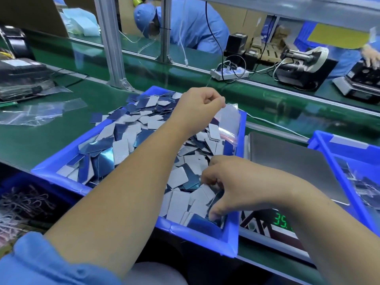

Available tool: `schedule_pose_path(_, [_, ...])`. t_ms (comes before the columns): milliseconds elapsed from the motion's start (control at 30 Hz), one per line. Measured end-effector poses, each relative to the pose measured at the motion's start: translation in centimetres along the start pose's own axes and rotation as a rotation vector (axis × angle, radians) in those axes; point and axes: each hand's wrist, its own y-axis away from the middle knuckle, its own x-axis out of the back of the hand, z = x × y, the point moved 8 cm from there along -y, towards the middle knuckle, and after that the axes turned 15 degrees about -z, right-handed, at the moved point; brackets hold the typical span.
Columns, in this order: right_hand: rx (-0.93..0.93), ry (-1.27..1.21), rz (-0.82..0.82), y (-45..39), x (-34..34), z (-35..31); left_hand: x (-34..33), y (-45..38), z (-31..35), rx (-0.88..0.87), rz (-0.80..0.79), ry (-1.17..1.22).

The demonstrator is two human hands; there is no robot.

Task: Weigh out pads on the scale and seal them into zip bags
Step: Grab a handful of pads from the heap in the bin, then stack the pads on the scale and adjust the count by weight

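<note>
the right hand is curled down into the blue bin, fingers gathering loose pads. further out, the left hand pinches a clear zip bag by its top corner over the pile. thin, light, slick film; best held at the mouth edge. the scale sits just beside.

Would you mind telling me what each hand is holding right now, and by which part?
The left hand pinches the clear zip bag by its top edge. The right hand grips pads in the blue bin.
</note>
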Motion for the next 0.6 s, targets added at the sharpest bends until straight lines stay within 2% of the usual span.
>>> schedule_pose_path(233, [0.089,-0.129,0.084,0.8,-0.6,-0.7,-0.2,0.0,-0.2,0.015,-0.010,0.008])
schedule_pose_path(500, [0.135,-0.196,-0.066,1.7,-1.5,-1.3,-0.1,0.1,-0.4,0.036,-0.020,0.029])
schedule_pose_path(600, [0.125,-0.243,-0.003,1.2,-1.8,-1.9,-0.1,0.0,-0.5,0.045,-0.026,0.018])
